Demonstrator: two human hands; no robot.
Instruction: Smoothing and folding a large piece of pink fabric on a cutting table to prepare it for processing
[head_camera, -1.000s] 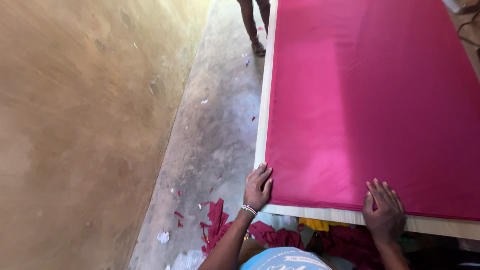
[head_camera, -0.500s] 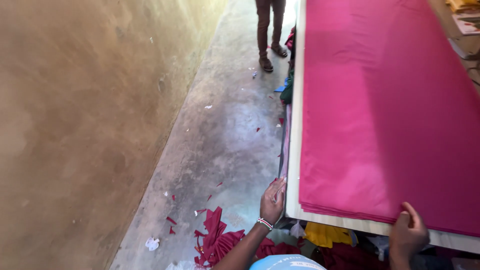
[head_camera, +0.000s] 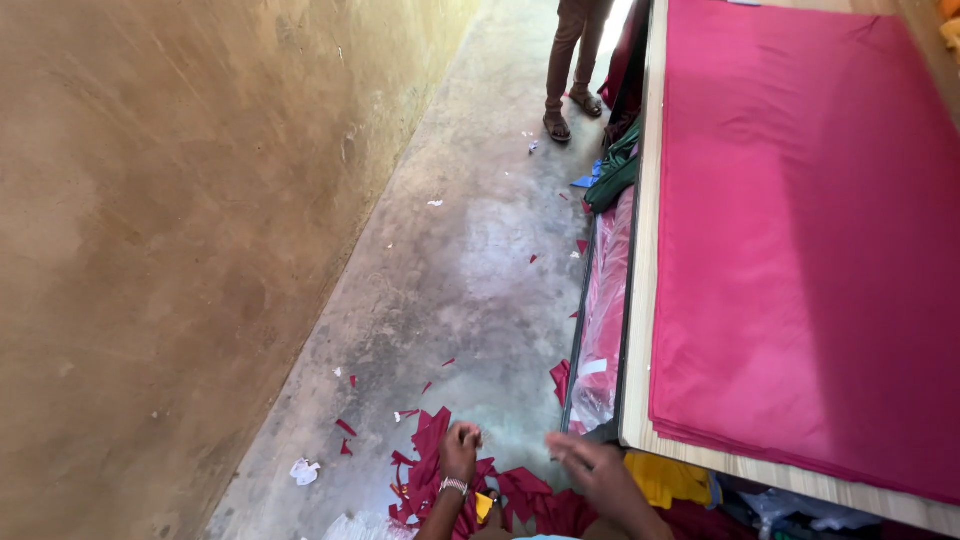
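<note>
Two hands low at frame bottom, off the table. Left hand (head_camera: 460, 450) down over the dark red fabric scraps (head_camera: 440, 475) on the concrete floor (head_camera: 470, 270), fingers curled, apparently touching the pile; actual grip impossible to tell. Right hand (head_camera: 597, 470) motion-blurred, fingers loosely spread, holding nothing visible, just beside the wooden table edge (head_camera: 640, 300). Stacked pink fabric (head_camera: 800, 250) flat on top. Plastic-wrapped pink roll (head_camera: 605, 320) under the edge. Yellow cloth (head_camera: 670, 480) below. Another person's legs (head_camera: 570, 70) far up the aisle.
</note>
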